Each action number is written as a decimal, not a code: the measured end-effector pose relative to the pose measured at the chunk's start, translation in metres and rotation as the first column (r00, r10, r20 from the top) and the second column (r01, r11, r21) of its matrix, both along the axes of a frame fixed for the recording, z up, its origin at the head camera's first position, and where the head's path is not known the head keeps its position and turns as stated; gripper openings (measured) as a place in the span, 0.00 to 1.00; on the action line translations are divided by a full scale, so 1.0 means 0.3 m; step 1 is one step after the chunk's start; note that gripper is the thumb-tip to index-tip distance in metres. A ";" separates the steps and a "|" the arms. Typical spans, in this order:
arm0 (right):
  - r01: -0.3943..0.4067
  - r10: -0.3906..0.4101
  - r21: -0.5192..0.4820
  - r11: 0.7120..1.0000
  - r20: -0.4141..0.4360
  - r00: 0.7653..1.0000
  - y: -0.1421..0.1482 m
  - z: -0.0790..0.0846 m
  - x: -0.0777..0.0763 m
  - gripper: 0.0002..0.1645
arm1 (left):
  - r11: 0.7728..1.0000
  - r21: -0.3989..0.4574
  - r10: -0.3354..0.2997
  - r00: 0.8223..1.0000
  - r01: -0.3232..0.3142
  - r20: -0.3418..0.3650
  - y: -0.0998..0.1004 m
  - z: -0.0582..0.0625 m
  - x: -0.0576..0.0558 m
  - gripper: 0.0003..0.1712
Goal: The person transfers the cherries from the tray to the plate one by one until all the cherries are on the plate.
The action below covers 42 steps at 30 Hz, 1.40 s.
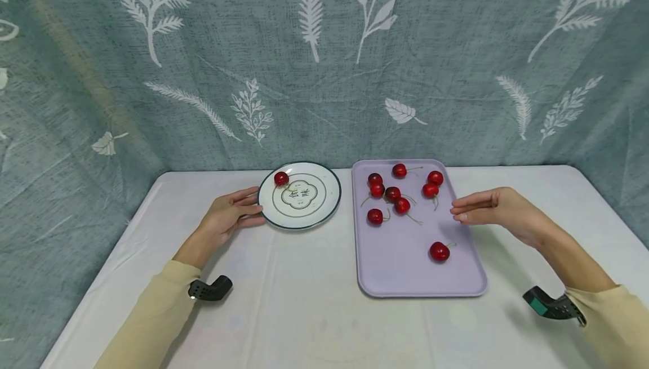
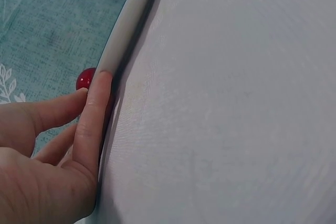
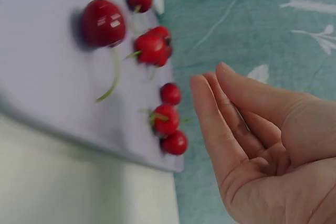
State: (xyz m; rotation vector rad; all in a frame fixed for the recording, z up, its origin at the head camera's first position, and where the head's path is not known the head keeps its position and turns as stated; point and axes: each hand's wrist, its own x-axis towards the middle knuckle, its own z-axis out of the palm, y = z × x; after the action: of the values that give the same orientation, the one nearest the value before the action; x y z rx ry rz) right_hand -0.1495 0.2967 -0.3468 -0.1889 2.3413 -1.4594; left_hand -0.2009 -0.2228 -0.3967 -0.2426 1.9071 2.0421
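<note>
A grey-green curtain [image 1: 334, 121] hangs behind the bench [image 1: 304, 329] and wraps round its left and right sides, rippling into soft creases. White plants are printed on it: along the top, a branching fern [image 1: 153, 14], an upright frond [image 1: 311, 8], a stem of broad leaves [image 1: 375, 5] – some filled, some only outlined – and a slanting branch [image 1: 568, 17] at far right. Lower down come a leaning frond [image 1: 198, 107] beside a bushy sprig [image 1: 252, 111], and a single leaf [image 1: 399, 111]. A brownish streak crosses the fabric's upper left. White cloth covers the bench – faintly patterned and lightly creased.
</note>
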 end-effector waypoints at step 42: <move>-0.191 0.341 0.393 0.899 -0.357 0.870 -0.074 -0.101 0.051 0.11 | 1.000 -0.015 0.003 1.000 -0.003 -0.005 -0.001 -0.010 -0.016 0.38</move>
State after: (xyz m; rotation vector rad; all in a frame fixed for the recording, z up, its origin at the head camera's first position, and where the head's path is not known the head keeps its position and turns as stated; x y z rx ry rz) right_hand -0.1342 0.2746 -0.3770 -0.7696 2.7215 -0.9146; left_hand -0.2056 -0.2232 -0.3997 -0.2442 1.9272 2.0327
